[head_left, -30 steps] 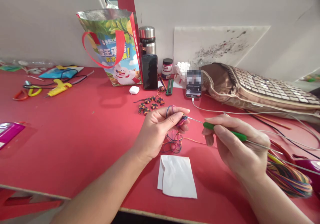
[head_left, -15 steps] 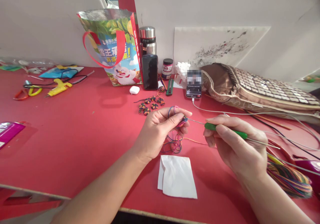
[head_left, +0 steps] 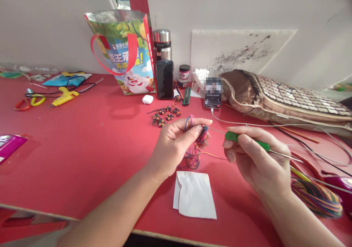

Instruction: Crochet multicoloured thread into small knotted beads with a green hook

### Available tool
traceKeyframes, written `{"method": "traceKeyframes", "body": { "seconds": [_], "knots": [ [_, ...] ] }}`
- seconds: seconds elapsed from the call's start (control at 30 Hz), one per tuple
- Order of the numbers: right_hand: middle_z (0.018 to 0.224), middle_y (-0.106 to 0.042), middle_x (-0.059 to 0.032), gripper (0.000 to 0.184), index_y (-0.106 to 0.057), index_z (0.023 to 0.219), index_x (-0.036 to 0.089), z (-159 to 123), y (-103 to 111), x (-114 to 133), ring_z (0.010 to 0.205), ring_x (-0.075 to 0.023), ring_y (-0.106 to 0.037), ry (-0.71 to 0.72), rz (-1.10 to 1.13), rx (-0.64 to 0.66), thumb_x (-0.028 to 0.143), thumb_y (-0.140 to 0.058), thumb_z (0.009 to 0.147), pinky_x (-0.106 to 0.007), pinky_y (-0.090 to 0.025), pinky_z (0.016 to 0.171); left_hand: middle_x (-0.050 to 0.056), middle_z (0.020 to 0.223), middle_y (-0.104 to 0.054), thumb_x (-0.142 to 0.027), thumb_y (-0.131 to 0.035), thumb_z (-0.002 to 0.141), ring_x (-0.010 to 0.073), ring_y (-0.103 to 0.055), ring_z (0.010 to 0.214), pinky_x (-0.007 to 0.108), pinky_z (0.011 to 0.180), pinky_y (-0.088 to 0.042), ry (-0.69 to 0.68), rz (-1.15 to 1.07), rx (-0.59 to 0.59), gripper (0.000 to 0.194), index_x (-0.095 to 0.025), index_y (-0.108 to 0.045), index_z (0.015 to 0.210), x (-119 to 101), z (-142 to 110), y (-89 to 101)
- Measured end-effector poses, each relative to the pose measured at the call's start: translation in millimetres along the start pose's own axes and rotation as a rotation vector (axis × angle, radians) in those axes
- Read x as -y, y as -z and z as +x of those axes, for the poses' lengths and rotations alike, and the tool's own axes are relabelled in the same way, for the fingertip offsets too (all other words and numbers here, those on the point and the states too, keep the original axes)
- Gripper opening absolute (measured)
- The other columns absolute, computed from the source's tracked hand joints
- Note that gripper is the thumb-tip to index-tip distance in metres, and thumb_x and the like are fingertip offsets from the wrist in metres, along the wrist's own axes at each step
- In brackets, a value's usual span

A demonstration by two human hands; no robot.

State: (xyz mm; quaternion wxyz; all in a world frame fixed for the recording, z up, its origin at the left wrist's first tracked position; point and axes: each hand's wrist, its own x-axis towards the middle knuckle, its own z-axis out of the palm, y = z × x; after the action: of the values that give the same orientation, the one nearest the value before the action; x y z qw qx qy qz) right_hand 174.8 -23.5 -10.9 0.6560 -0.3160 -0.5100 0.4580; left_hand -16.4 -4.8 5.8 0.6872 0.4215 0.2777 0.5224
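Observation:
Between the thumb and fingers of my left hand (head_left: 178,140) is a small multicoloured crochet piece (head_left: 202,135), partly hidden by the fingers. Blue and pink yarn loops over the index finger. My right hand (head_left: 258,155) is closed around the green handle of a crochet hook (head_left: 232,136); its thin metal shaft reaches left to the crochet piece. Below the left hand, a loose tangle of yarn (head_left: 194,159) lies on the red table (head_left: 104,155). Several small crocheted pieces (head_left: 161,123) rest beyond the left hand. At the right lies a skein of multicoloured yarn (head_left: 316,199).
A folded white paper (head_left: 196,195) lies near the front edge. Behind stand a colourful bag (head_left: 132,56), a steel flask (head_left: 162,41), a dark phone (head_left: 165,80) and a jar (head_left: 184,76). A lit phone (head_left: 213,93) leans by a sequinned bag (head_left: 291,96). A yellow glue gun (head_left: 65,95) lies left.
The crochet piece has tilted more upright in my left fingers. My right hand has shifted slightly with the hook, whose shaft still meets the piece.

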Motion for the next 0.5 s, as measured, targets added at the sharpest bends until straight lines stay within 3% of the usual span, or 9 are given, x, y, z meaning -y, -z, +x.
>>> {"method": "traceKeyframes", "body": {
  "seconds": [0.5],
  "knots": [
    [0.077,-0.082,-0.0044,0.01,-0.088,0.104,0.026,-2.3,-0.7,-1.1,0.053,-0.0148,-0.069,0.019,-0.047,-0.004,0.026,-0.082,0.096,-0.027,-0.059,0.045,0.003,0.084,-0.078,-0.027,-0.082,0.092,0.0144,-0.071,0.078,0.027,0.075,-0.059,-0.065,0.061,-0.076,0.012,-0.025,-0.09,0.101,2.9,-0.4,0.8]
  ]
}}
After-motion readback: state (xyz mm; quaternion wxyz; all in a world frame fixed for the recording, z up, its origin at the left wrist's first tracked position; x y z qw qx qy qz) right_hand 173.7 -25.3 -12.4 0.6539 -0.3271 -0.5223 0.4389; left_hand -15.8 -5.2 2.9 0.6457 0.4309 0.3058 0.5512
